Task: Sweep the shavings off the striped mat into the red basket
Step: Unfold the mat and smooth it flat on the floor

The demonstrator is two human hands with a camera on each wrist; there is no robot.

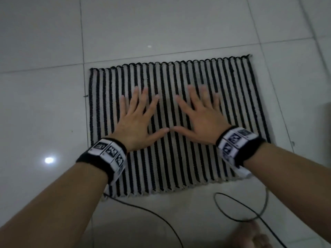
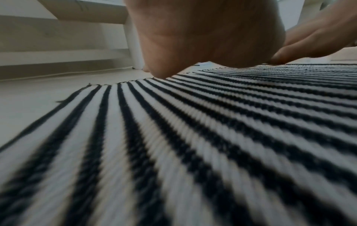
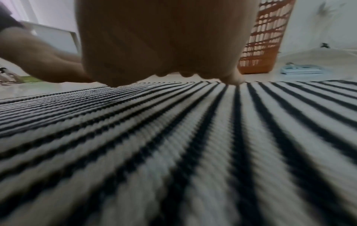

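Note:
A black-and-white striped mat (image 1: 232,90) lies flat on the tiled floor. My left hand (image 1: 138,120) presses on its middle left with fingers spread and straight. My right hand (image 1: 202,115) lies beside it the same way, the two thumb tips nearly touching. Both palms show from below in the wrist views, left hand (image 2: 208,35) and right hand (image 3: 164,39), above the mat (image 2: 173,152) (image 3: 193,152). The red basket (image 3: 264,41) stands on the floor beyond the mat's far right, seen only in the right wrist view. No shavings are plainly visible on the mat.
Black cables (image 1: 238,208) loop over the tiles just in front of the mat. A small white speck (image 1: 149,46) lies on the floor beyond it. A flat pale-blue object (image 3: 301,69) lies near the basket. White furniture (image 2: 63,38) stands past the mat's left side.

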